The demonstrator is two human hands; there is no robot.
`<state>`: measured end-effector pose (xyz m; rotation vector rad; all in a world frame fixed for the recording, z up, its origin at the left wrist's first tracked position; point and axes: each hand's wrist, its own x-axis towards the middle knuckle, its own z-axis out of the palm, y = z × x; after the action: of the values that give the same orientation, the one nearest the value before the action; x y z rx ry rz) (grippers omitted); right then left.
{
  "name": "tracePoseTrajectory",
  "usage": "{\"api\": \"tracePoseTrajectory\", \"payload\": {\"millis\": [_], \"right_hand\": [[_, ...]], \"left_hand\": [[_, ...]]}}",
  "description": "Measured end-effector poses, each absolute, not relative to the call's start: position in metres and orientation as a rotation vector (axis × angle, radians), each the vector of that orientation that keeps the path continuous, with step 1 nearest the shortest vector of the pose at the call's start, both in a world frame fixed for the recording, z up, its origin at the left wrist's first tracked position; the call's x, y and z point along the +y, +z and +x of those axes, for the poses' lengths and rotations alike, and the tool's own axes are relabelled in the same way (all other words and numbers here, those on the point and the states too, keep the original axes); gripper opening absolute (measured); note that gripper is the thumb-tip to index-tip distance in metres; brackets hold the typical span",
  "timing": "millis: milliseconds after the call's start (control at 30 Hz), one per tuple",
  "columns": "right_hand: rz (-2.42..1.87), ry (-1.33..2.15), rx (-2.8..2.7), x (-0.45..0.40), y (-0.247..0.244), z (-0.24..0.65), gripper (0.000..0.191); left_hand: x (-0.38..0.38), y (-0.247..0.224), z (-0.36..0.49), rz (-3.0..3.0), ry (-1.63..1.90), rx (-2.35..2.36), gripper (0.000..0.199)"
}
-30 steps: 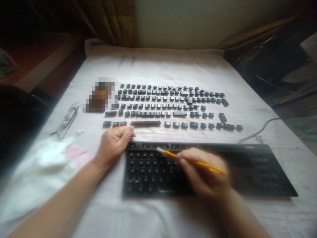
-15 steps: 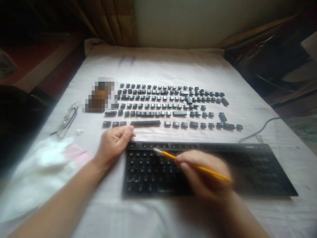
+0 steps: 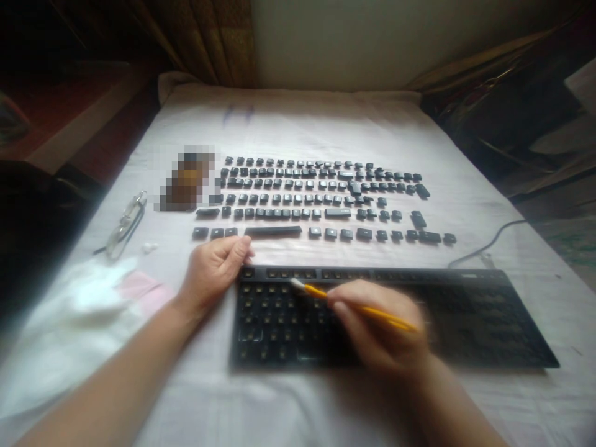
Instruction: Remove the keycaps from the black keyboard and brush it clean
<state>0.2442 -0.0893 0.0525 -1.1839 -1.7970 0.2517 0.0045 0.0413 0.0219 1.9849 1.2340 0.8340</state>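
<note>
A black keyboard with its keycaps off lies in front of me, its bare key sockets showing on the left side. My left hand is closed at its upper left corner, thumb along the edge, the other fingers curled and partly hidden. In my right hand is a thin paintbrush with a yellow handle and white bristles, held like a pen. The bristle tip is over the upper left sockets, just below the top row. Beyond the keyboard, loose black keycaps lie in rows, with the long spacebar in the nearest row.
Eyeglasses lie at the left near small white bits. A white cloth with a pink patch is bunched beside my left forearm. A pixelated object lies left of the keycaps. The keyboard's cable runs off right.
My right hand has shifted slightly left and the brush handle has swung a little, while its tip stays near the same sockets. My left hand and the keyboard stay in place.
</note>
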Motion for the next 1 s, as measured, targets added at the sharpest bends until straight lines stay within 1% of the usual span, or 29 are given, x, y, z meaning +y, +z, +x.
{"api": "tracePoseTrajectory", "payload": {"millis": [333,600,1000], "right_hand": [[-1.145,0.244,-1.782,-0.0922,0.0502,0.2416,0.020],[-1.222,0.173,-1.787,-0.0909,0.0535,0.2458,0.020],[-1.177,0.246,-1.745,-0.0912,0.0511,0.2417,0.021]], "left_hand": [[0.0415,0.0214,0.0044,1.991,0.823,1.252,0.037],[0.0415,0.0214,0.0046,1.980,0.819,1.255,0.036],[0.0416,0.0218,0.0049,1.979,0.820,1.241,0.036]]}}
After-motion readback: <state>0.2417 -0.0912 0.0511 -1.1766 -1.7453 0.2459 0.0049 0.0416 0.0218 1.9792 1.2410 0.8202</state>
